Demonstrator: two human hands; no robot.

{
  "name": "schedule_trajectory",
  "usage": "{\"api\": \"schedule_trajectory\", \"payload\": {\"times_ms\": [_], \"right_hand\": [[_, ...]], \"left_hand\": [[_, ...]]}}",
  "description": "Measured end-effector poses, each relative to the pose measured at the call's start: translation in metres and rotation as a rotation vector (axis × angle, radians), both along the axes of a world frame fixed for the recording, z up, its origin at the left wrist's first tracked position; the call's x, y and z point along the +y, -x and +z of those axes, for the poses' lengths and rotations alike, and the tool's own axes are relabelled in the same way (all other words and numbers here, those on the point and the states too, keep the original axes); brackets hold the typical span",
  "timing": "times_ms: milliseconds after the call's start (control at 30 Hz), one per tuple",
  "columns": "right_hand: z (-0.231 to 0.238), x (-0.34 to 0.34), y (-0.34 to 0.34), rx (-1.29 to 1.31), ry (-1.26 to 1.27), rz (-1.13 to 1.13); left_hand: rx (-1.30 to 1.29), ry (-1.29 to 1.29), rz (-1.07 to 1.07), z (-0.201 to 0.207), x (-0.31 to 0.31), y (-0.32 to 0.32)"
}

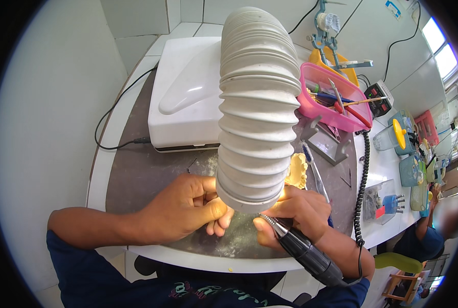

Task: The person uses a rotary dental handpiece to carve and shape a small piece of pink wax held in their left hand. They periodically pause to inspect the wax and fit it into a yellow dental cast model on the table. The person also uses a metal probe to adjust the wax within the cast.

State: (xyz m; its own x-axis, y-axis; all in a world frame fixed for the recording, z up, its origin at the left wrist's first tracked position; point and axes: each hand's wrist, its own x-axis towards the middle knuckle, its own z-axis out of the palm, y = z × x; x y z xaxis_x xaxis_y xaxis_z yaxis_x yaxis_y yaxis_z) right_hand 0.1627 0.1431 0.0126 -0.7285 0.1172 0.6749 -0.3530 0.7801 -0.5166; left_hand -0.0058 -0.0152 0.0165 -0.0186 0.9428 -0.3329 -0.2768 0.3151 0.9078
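Note:
My right hand [295, 213] is wrapped round a black rotary handpiece [311, 256] with a ribbed metal nose, its tip pointing toward my left hand. My left hand [198, 210] is closed, thumb against fingers. What it pinches, if anything, is hidden behind the mouth of a white ribbed suction hose [259, 118], which hangs over both hands. Light falls on the fingers under the hose. Just beyond my right hand lies a yellow dental cast [296, 171], partly covered by the hose. A brush with blue bristles [316, 172] rests alongside it.
A white box-shaped unit [188, 97] stands behind my left hand. A pink basket [360, 110] of tools and a grey metal stand [329, 143] are at the back right. A coiled black cord [363, 190] hangs by my right arm. Pale dust marks the brown mat [152, 185]. Another person [419, 238] sits far right.

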Motion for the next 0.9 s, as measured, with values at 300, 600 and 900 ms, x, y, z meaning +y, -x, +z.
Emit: {"api": "schedule_trajectory", "payload": {"times_ms": [300, 600, 900], "right_hand": [[-0.0041, 0.0003, 0.0009, 0.009, 0.016, 0.016], [-0.0045, 0.0023, 0.0005, -0.008, -0.032, 0.020], [-0.0033, 0.0030, 0.0002, -0.025, -0.047, 0.071]], "left_hand": [[0.011, -0.007, 0.024, -0.0002, -0.0016, -0.0011], [-0.001, -0.014, 0.042, -0.0011, -0.0021, -0.0032], [0.074, -0.010, 0.041, 0.0045, -0.0007, -0.0042]]}}
